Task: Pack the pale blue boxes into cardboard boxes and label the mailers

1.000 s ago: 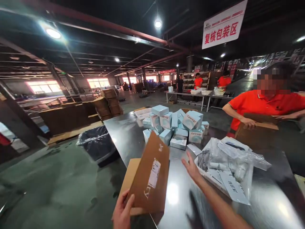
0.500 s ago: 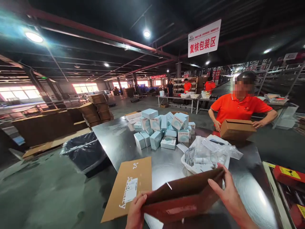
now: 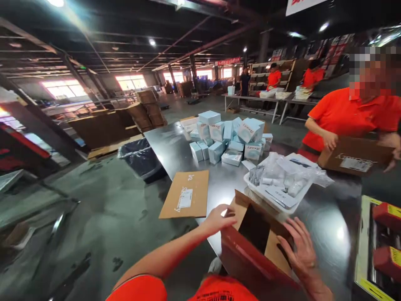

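Note:
An opened-out cardboard box (image 3: 250, 255) stands near the front of the metal table, its inside showing. My left hand (image 3: 221, 219) grips its left upper edge, fingers bent over the rim. At the right side of the box, my right hand (image 3: 299, 244) has its fingers spread against the flap. A flat brown carton (image 3: 197, 194) with white print and a label lies to the left. Just behind the box sits a white basket (image 3: 278, 205) of clear plastic packets and papers. Light blue small boxes (image 3: 232, 156) are piled farther back.
A co-worker in an orange shirt (image 3: 347, 110) holds a brown box (image 3: 357, 159) at the right. A black-lined bin (image 3: 142, 161) stands left of the metal table (image 3: 166, 146). A red and yellow machine (image 3: 387, 219) is at the far right.
The box has turned and opened wider, its inside now visible. My left hand has moved up to its rim. The view has swung left and down. The co-worker's box now shows its labelled side.

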